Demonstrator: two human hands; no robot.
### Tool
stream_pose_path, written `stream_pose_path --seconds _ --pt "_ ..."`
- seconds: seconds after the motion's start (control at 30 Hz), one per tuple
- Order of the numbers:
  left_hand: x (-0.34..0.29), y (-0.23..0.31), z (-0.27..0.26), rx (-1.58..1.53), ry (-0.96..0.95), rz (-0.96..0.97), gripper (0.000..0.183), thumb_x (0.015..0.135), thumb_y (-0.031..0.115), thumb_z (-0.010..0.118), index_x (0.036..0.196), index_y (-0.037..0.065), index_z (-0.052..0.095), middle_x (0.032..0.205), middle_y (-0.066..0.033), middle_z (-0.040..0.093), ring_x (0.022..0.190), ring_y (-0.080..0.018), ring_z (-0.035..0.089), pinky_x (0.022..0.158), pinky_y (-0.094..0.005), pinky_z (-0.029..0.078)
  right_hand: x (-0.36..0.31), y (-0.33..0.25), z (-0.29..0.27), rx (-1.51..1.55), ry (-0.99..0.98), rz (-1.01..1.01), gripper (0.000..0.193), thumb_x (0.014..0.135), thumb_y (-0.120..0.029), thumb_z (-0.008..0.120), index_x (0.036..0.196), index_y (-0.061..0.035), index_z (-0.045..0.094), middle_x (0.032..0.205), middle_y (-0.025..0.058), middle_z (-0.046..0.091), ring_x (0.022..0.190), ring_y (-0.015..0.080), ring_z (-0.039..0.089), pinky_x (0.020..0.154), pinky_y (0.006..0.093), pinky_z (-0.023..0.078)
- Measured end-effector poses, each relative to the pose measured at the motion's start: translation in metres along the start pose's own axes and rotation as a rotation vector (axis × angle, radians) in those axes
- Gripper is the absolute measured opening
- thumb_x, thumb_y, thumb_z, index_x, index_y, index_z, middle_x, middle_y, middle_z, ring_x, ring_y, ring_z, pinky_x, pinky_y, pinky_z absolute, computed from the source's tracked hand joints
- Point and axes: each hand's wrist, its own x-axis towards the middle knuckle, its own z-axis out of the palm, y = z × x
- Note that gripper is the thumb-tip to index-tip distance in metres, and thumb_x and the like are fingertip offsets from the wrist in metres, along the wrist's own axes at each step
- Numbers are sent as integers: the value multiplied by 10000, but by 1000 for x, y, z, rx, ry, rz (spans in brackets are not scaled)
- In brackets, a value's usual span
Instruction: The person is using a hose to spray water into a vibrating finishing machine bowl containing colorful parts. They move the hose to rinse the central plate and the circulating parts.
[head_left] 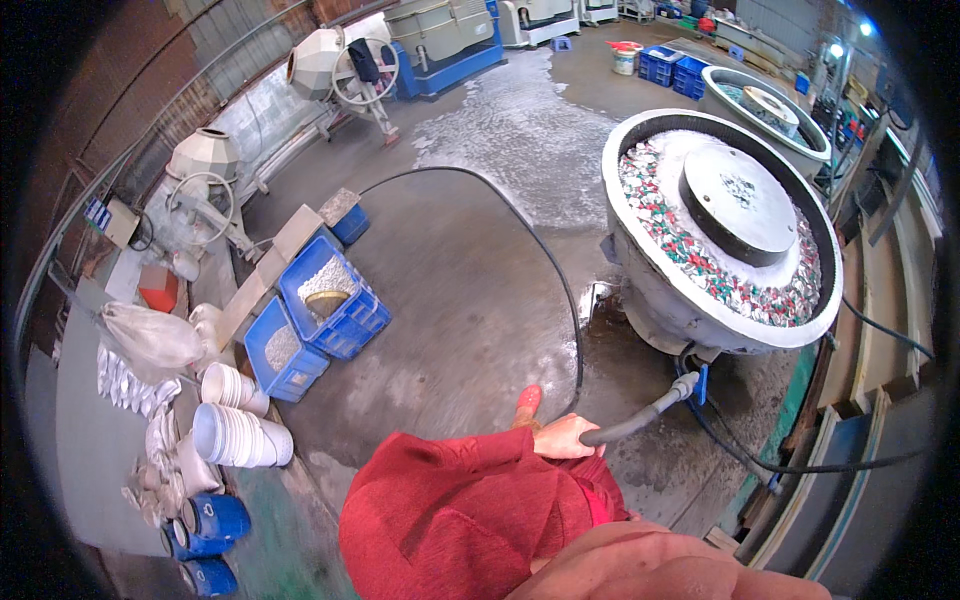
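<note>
My left hand [565, 438] comes out of a loose red sleeve [440, 510] and is closed around a thick grey hose [640, 421]. The hose runs up and right to a grey fitting [684, 386] beside a blue valve handle [701, 384], low on a large round white vat [618, 215]. Many small red, green and white pieces [650, 215] fill the vat's ring-shaped channel around a raised, foamy white centre [735, 190]. My right hand does not show.
A black hose [540, 240] curves across the wet floor. On the left stand blue crates [350, 325] of white granules, stacked white buckets [240, 437], blue drums [215, 517] and tilted mixing drums [205, 155]. A second vat [815, 150] stands behind; boards [850, 430] line the right.
</note>
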Motion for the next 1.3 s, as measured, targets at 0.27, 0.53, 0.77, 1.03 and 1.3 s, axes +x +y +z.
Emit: stream_pose_path --seconds 0.27,0.53,0.77,1.03,1.3 --pt "6 4 -1 100 -89 -74 158 733 177 562 839 95 645 777 -97 651 735 -223 615 701 -334 444 -26 -5 1 -20 -6 52 243 756 -178 518 557 -39 512 492 57 494 356 159 435 314 315 319" --pt "1 28 -6 157 -62 -42 158 679 121 565 810 67 635 716 -105 631 694 -243 611 655 -356 446 18 32 -12 -41 -132 -30 278 786 -186 504 562 -20 503 495 83 501 349 172 440 303 324 303" --pt "5 5 1 71 -53 -39 148 684 120 562 803 71 636 708 -90 629 684 -216 606 656 -339 448 4 -8 -8 -49 -111 -5 232 810 -208 519 711 2 529 601 104 566 423 193 523 354 333 402" --pt "13 8 0 61 -129 -63 140 704 132 560 813 93 640 725 -63 631 691 -187 602 667 -313 447 -60 -52 -3 -13 10 53 178 761 -171 552 692 -15 602 599 60 573 474 171 543 393 340 427" --pt "7 12 1 53 -24 -22 105 726 186 587 803 149 648 597 -4 581 580 -118 547 579 -295 416 -74 -45 -5 -45 -39 70 223 772 -206 576 690 1 595 603 66 575 473 175 538 409 342 444"
